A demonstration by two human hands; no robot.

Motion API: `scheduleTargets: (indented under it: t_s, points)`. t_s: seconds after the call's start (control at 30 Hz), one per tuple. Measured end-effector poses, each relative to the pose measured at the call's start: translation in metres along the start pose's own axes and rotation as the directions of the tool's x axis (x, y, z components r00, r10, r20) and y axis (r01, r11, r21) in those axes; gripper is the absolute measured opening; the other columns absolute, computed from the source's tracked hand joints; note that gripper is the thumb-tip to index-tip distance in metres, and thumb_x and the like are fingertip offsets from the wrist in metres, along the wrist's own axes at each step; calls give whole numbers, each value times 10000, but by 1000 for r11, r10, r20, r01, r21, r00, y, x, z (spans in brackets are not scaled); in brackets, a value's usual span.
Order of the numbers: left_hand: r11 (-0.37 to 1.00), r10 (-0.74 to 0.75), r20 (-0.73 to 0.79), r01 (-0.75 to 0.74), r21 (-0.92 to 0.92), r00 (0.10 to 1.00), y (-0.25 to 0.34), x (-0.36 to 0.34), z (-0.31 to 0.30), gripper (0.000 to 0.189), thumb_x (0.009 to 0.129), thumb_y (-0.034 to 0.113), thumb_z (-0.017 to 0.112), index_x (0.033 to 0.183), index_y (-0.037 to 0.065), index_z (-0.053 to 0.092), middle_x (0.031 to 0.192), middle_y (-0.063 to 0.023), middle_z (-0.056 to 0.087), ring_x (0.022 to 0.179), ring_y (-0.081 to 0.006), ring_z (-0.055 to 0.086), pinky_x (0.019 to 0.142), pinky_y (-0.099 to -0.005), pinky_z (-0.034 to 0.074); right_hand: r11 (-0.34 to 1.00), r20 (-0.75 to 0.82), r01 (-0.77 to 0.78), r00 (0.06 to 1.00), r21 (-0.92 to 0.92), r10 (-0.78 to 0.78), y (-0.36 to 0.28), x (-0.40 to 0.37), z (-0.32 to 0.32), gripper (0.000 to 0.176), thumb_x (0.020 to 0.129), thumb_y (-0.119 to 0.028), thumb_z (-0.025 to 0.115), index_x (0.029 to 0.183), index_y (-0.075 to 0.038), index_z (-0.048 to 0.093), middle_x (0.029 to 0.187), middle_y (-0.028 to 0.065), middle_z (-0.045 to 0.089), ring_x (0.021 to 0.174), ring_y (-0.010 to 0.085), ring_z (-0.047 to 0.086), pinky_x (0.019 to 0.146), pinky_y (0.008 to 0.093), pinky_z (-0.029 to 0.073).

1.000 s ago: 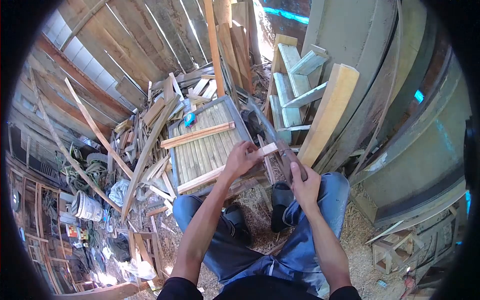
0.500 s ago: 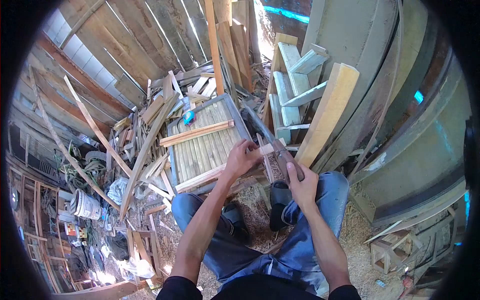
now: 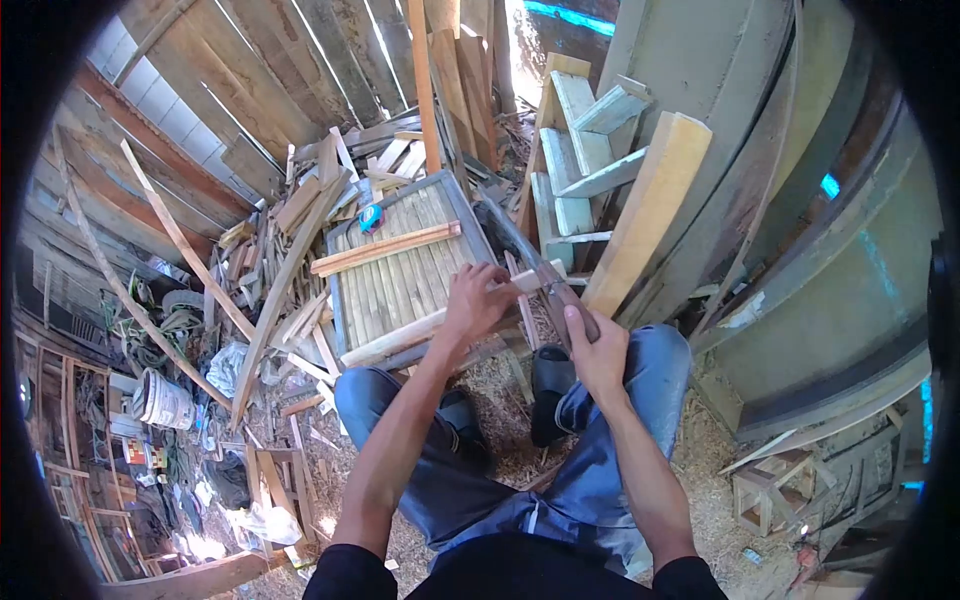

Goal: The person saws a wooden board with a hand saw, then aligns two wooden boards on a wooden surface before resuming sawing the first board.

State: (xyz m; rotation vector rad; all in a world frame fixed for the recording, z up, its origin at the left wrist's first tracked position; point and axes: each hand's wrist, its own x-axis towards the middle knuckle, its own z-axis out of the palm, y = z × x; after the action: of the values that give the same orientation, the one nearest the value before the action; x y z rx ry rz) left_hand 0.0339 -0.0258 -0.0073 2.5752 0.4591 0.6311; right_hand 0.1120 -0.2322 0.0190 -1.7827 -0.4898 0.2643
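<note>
My right hand (image 3: 597,350) is wrapped round the brown handle of a machete-like knife (image 3: 517,240), its long dark blade pointing away up and to the left. Between the thumb and fingers of my left hand (image 3: 478,300) is a short, pale wood strip (image 3: 535,279). The strip's far end crosses the tool close to where blade and handle meet. Just left of my hands lies a slatted wooden panel (image 3: 385,290) in a grey frame. Loose reddish and pale battens (image 3: 385,250) rest across it, with a blue tape measure (image 3: 370,217) near its upper edge.
Scrap wood (image 3: 300,215) is heaped behind the panel. To the right stand a thick yellowish beam (image 3: 650,215) and a pale stepped frame (image 3: 575,165). A white bucket (image 3: 162,400) sits far left. My knees flank the work, with shavings on the ground.
The whole view has shifted slightly, so the surroundings sit a little higher and further left. Both hands keep their holds on the wood strip and the knife, with little other movement.
</note>
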Motion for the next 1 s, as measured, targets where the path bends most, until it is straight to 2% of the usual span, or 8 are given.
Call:
scheduleTargets:
  t_s: [0.13, 0.33, 0.4, 0.47, 0.57, 0.73, 0.8, 1.0]
  points:
    - [995, 20, -50, -25, -101, 999, -15, 0, 6, 238, 773, 219, 753, 919, 44, 686, 897, -128, 662, 865, -341, 577, 795, -427, 455, 994, 34, 49, 998, -96, -46, -8, -3, -7, 411, 905, -341, 646, 727, 26, 598, 559, 157, 533, 482, 242, 492, 530, 381, 415]
    - [964, -103, 165, 139, -226, 981, -25, 10, -2, 276, 786, 271, 744, 925, 36, 698, 929, -134, 655, 882, -346, 583, 818, -416, 470, 982, 106, 87, 992, -168, -70, -16, -16, -12, 407, 912, -346, 637, 759, 30, 608, 613, 216, 570, 547, 353, 572, 553, 403, 434]
    - [935, -143, 197, 197, -294, 970, -27, 12, -4, 280, 783, 274, 745, 922, 36, 700, 922, -137, 652, 878, -347, 582, 808, -416, 474, 978, 123, 80, 991, -192, -57, -21, -21, -13, 420, 923, -363, 635, 808, 41, 636, 568, 124, 538, 521, 163, 514, 523, 345, 418]
    - [897, -182, 246, 263, -355, 952, -22, 3, -6, 284, 779, 278, 747, 919, 36, 701, 916, -140, 649, 873, -348, 581, 798, -416, 477, 979, 137, 79, 989, -187, -54, -21, -24, -13, 399, 930, -351, 632, 833, 36, 637, 563, 107, 541, 521, 149, 522, 519, 332, 424]
    - [983, -111, -8, 108, -149, 994, -16, -11, -3, 290, 778, 297, 745, 898, 35, 710, 894, -147, 642, 863, -331, 582, 791, -408, 477, 986, 184, 112, 979, -125, -88, -18, -34, -12, 344, 943, -316, 624, 907, 26, 633, 571, 63, 549, 520, 113, 529, 508, 300, 430]
    - [965, -170, -30, 160, -209, 985, -36, 0, 8, 312, 834, 345, 706, 955, 58, 696, 941, -135, 631, 925, -312, 573, 842, -405, 455, 1000, 343, 17, 939, 1, -16, -30, -37, -13, 299, 937, -272, 630, 1026, 13, 605, 658, 107, 627, 538, 164, 597, 526, 314, 462]
    - [967, -209, -218, 167, -194, 953, -37, 14, 8, 293, 847, 344, 680, 966, 76, 689, 986, -150, 632, 960, -354, 577, 874, -451, 441, 999, 351, -37, 936, 6, 33, -36, -34, -18, 273, 967, -240, 599, 1060, 17, 608, 633, -6, 545, 529, 59, 521, 496, 244, 421]
    - [975, -138, -327, 186, 120, 935, -34, 13, 24, 257, 860, 305, 627, 986, 81, 635, 1000, -134, 606, 995, -333, 558, 892, -456, 406, 983, 360, 107, 932, -146, -48, -35, -32, -30, 256, 965, -245, 601, 1010, 6, 618, 620, 3, 537, 547, 68, 497, 508, 257, 404]
